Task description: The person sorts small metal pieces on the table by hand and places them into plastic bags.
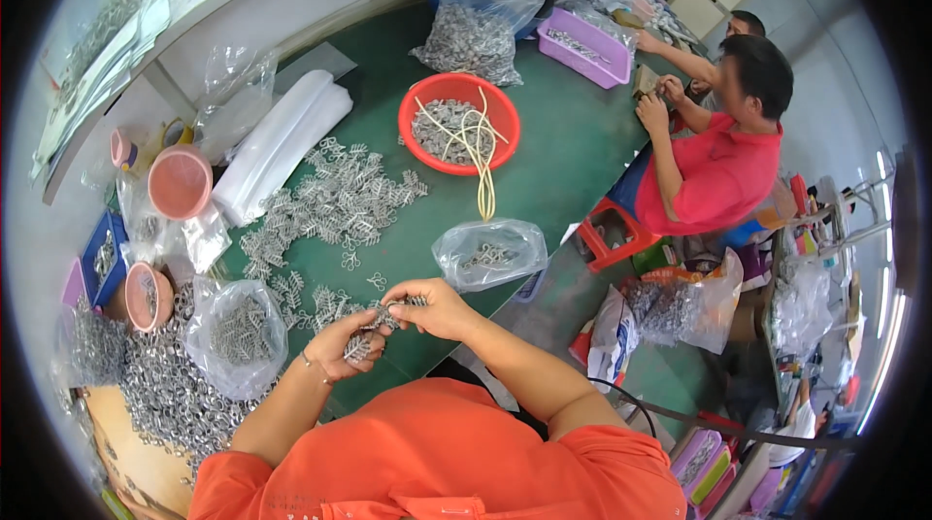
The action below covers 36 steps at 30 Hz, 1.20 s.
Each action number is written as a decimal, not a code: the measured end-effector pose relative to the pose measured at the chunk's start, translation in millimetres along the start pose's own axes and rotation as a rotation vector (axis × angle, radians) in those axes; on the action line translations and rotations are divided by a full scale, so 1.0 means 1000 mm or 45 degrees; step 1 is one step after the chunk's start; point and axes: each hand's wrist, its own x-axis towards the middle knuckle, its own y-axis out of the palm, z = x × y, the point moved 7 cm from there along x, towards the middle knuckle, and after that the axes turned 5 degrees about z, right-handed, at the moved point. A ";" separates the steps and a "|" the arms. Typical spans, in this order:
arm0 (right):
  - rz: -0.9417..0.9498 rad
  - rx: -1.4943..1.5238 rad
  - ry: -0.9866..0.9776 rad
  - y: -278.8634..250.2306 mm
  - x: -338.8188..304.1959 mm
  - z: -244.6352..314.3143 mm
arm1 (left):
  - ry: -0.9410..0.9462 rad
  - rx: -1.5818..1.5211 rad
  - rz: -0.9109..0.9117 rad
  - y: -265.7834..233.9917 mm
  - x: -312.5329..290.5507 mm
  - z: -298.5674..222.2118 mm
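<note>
Close in front of my body, both hands meet over the near edge of the green table. My left hand (335, 343) is closed round a few small silver leaf-shaped metal pieces (357, 349), which stick out past the fingers. The fingers of my right hand (437, 308) pinch a similar piece at my left fingertips; its exact outline is partly hidden. Just beyond lies a loose heap of silver leaf-shaped pieces (335, 192), trailing toward my hands. A clear plastic bag (490, 253) with some metal pieces inside lies to the right of the heap.
A red basin (413, 98) holds metal parts and pale cords. Near the left edge are a bag of leaf pieces (236, 331), a pile of silver rings (180, 384) and pink bowls (181, 182). A purple tray (585, 49) stands far right, by a seated person in red (728, 166).
</note>
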 end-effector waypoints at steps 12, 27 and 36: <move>-0.022 -0.070 -0.113 0.001 -0.001 0.005 | -0.063 -0.225 0.107 0.021 0.006 0.005; 0.152 -0.873 -0.651 0.018 -0.018 0.062 | 0.061 0.190 -0.007 0.011 -0.008 -0.006; 0.180 -0.941 -0.810 0.022 -0.032 0.082 | -0.026 0.173 0.197 0.028 -0.016 -0.002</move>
